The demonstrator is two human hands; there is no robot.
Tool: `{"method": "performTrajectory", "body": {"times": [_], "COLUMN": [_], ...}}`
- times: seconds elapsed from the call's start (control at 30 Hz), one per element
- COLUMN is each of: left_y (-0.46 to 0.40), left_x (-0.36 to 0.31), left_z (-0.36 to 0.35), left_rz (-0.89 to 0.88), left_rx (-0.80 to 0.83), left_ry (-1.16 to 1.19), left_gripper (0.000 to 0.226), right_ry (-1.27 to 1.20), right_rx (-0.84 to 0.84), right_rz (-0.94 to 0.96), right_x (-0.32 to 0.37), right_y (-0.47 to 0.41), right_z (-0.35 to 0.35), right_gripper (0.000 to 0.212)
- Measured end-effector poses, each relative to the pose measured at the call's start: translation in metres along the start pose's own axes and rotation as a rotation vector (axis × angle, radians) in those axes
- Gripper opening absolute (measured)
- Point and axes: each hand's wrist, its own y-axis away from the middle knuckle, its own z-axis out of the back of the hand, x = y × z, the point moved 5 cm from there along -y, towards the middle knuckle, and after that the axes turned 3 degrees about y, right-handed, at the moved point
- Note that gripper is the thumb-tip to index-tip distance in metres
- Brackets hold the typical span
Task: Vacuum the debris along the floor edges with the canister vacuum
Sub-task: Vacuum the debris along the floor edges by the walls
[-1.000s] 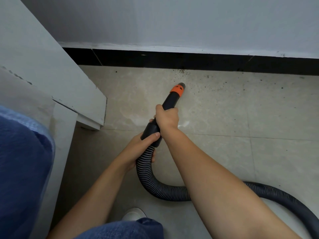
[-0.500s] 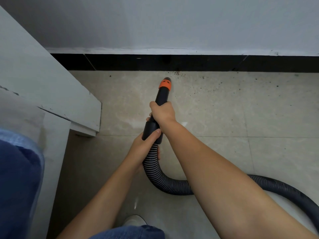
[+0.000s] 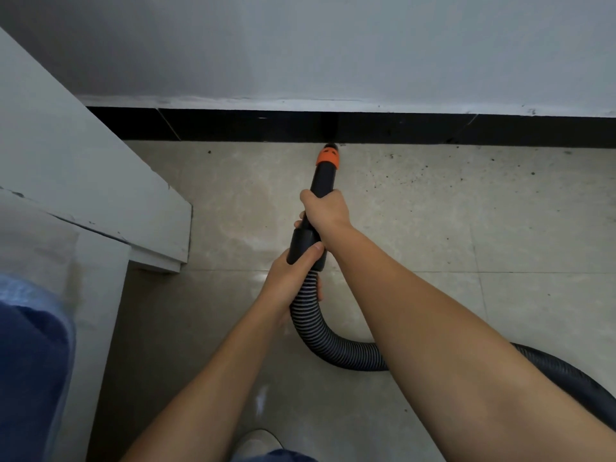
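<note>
Pale grey wall (image 3: 333,45) fills the top, with a black baseboard (image 3: 233,125) running along where it meets the floor (image 3: 500,228), which is beige tile with grout lines and a bit of glare. A white cabinet (image 3: 83,168) juts in from the left. Black ribbed hose (image 3: 320,331) loops across the floor and off to the right edge. Both hands are on it: right hand (image 3: 325,211) has its grip wrapped round the black nozzle (image 3: 322,178), left hand (image 3: 290,278) has its grip closed round the cuff where the hose joins. The orange tip (image 3: 328,158) sits right at the baseboard. Dark specks of debris (image 3: 413,175) are scattered on the tile to the right of the tip, near the wall edge.
</note>
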Motion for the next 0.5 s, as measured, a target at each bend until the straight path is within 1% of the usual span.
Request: {"method": "performTrajectory", "body": {"times": [0.13,0.23,0.37,0.5], "left_y": [0.003,0.004,0.000,-0.007], "left_x": [0.006,0.007,0.000,-0.005], "left_z": [0.007,0.008,0.002,-0.008], "left_rz": [0.000,0.003,-0.007,-0.014], "left_rx": [-0.060,-0.076,-0.049,-0.006], "left_ry": [0.077,0.092,0.037,-0.042], "left_gripper": [0.033,0.034,0.031,0.030], "right_ry": [0.029,0.047,0.012,-0.016], "right_rx": [0.098,0.118,0.063,-0.019], "right_rz": [0.001,0.007,0.002,-0.007], "right_x": [0.002,0.004,0.005,0.003], "right_y": [0.004,0.004,0.000,-0.004], "right_z": [-0.015,-0.018,-0.006,0.011], "right_gripper": [0.031,0.034,0.031,0.035]}}
